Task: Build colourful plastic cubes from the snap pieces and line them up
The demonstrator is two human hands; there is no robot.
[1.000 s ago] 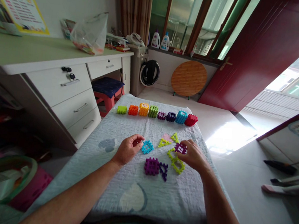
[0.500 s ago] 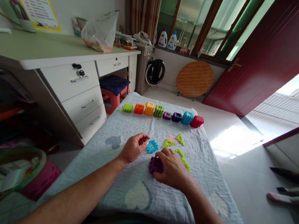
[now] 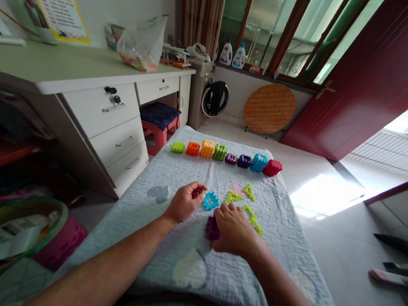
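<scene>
My right hand (image 3: 234, 229) is closed over the right side of a purple block piece (image 3: 212, 228), low on the cloth-covered table. Just left of a blue square piece (image 3: 211, 201), my left hand (image 3: 186, 201) hovers with fingers curled and thumb near the fingertips; whether it holds anything is too small to see. Yellow-green pieces lie flat beyond my right hand: a triangle (image 3: 234, 197), a smaller triangle (image 3: 249, 192) and a frame-like piece (image 3: 254, 220).
Across the table's far end runs a row of coloured block stacks, from light green (image 3: 178, 147) to red (image 3: 272, 168). A white drawer desk (image 3: 103, 107) stands at the left, a pink-sided basket (image 3: 58, 242) at lower left.
My right hand has closed further over the purple piece. My left hand keeps nearly the same place by the blue piece. The whole view has shifted slightly.
</scene>
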